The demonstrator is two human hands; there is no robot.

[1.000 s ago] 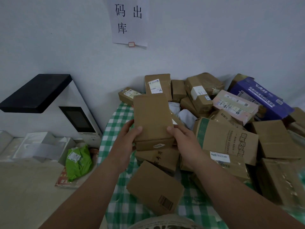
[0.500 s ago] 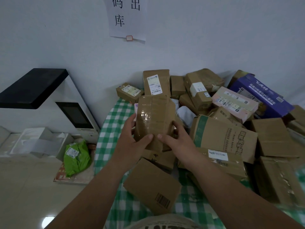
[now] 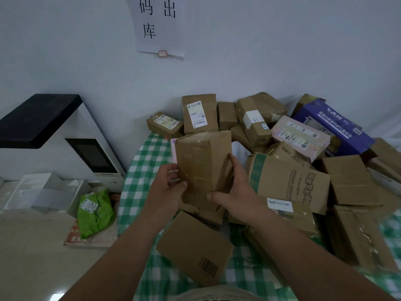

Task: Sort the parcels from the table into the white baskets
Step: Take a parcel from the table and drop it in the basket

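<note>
Pale wall (image 3: 282,51) behind, w/ a paper sign (image 3: 159,25) reading 码 出 库; below it a round table (image 3: 138,170) in green-check cloth, piled w/ parcels. Both hands are up over the heap clamped on one taped brown box (image 3: 202,166), held upright: left hand (image 3: 167,187) grips its lower left edge, thumb across the front; right hand (image 3: 234,187) wraps the right side, thumb under the bottom corner. Box looks light & stiff, prob. small contents; glossy tape could be slick, so edges/corners seem the best hold. No label shows on the face toward the camera. Legible elsewhere: blue carton (image 3: 332,127) w/ 飞虎牌; white shipping labels too small to read. White baskets not clearly in view.
</note>
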